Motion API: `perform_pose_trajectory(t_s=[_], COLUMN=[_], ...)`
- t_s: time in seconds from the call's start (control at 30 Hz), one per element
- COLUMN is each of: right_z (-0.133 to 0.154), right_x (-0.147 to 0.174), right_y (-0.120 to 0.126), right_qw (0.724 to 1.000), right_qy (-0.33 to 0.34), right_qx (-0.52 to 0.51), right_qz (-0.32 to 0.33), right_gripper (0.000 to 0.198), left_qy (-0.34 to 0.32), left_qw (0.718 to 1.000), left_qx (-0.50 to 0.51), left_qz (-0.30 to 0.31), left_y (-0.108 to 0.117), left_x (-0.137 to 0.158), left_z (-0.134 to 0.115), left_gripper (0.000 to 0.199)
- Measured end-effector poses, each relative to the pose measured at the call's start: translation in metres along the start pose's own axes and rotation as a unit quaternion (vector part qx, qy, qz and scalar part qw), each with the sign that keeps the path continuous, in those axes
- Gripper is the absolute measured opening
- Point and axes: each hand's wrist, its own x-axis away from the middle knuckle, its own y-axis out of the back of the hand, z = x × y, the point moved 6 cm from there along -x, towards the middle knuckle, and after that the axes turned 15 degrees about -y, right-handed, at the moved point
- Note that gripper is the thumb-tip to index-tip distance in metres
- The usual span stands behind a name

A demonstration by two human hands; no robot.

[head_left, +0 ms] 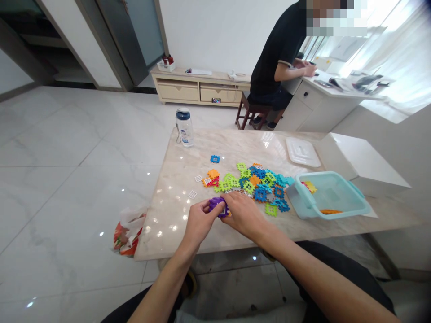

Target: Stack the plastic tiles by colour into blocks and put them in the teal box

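Between both hands, just above the near part of the table, is a bundle of purple toothed building tiles [215, 204]. My left hand [199, 220] pinches its left side, the thumb across the front. My right hand [242, 211] closes on the right side, its fingers covering part of it. Right behind the hands spreads a pile of green, blue, orange and red interlocking tiles [249, 185]. One blue tile [215, 159] lies apart toward the back. Small white window-shaped pieces [192, 194] rest to the left of the pile.
A teal plastic bin [340, 213] with a few pieces inside stands at the right, beside a white box [367, 161]. Its pale lid [302, 151] lies behind. A water bottle [185, 130] stands at the far left corner. Another person [276, 58] sits at a desk beyond.
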Motion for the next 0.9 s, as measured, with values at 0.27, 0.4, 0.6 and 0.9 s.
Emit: perform_pose_trajectory(t_s=[0.27,0.4,0.6,0.9], right_z=[0.005,0.015,0.015,0.012], right_x=[0.004,0.006,0.005,0.005], right_y=[-0.001,-0.007,-0.016,-0.013], right_qw=[0.999,0.997,0.994,0.989], right_qy=[0.012,0.054,0.043,0.054], right_qx=[-0.029,-0.061,-0.101,-0.124], right_qz=[-0.021,-0.017,-0.031,-0.06], right_gripper=[0.052,0.059,0.064,0.057], left_qy=[-0.027,-0.048,-0.054,-0.061], left_qw=[0.999,0.993,0.992,0.993], left_qx=[-0.04,-0.103,-0.115,-0.1], left_qz=[0.003,0.007,-0.003,0.019], left_y=[0.0,0.0,0.001,0.002], left_x=[0.002,0.005,0.008,0.006], left_z=[-0.003,-0.004,-0.01,-0.017], left_gripper=[0.037,0.027,0.024,0.027])
